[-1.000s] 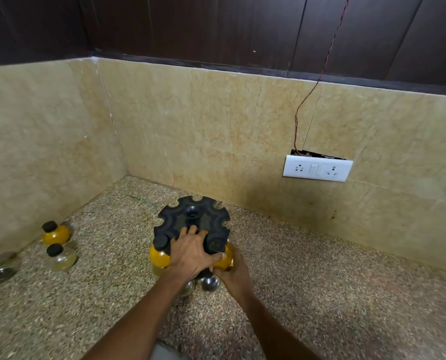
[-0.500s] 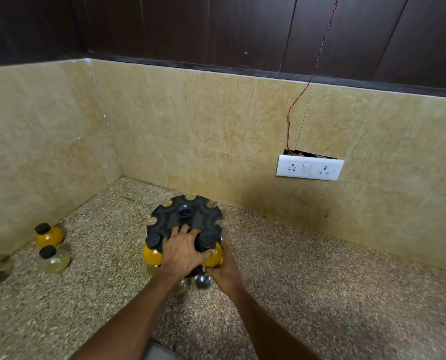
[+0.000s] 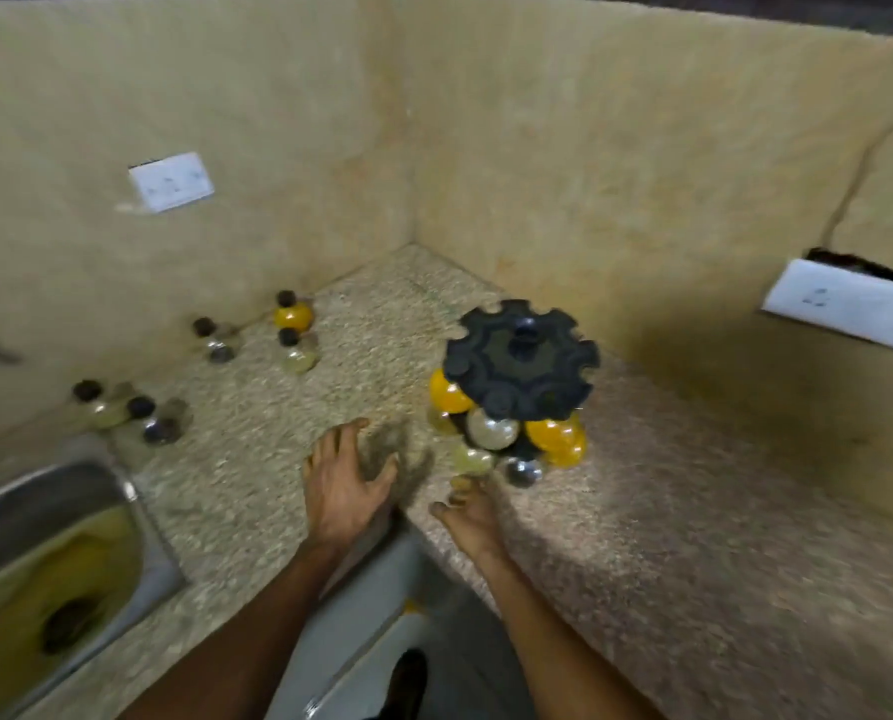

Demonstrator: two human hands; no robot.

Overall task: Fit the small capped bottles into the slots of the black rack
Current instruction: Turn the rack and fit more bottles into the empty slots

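head view: both hands' grips slack, empty; five loose bottles, one rack.

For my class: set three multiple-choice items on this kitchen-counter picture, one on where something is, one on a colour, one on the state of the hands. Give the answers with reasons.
1. Where does the black rack stand?
A. In the sink
B. On the counter near the wall corner
C. On the floor

2. What colour is the loose bottle closest to the wall corner?
A. Orange
B. Blue
C. Green

3. What are the hands doing?
A. Both grip bottles
B. One lifts the rack
C. Both are empty

Answers:
1 B: the rack sits on the speckled counter, right of the sink.
2 A: its body is orange under a black cap.
3 C: the left hand and right hand hold nothing.
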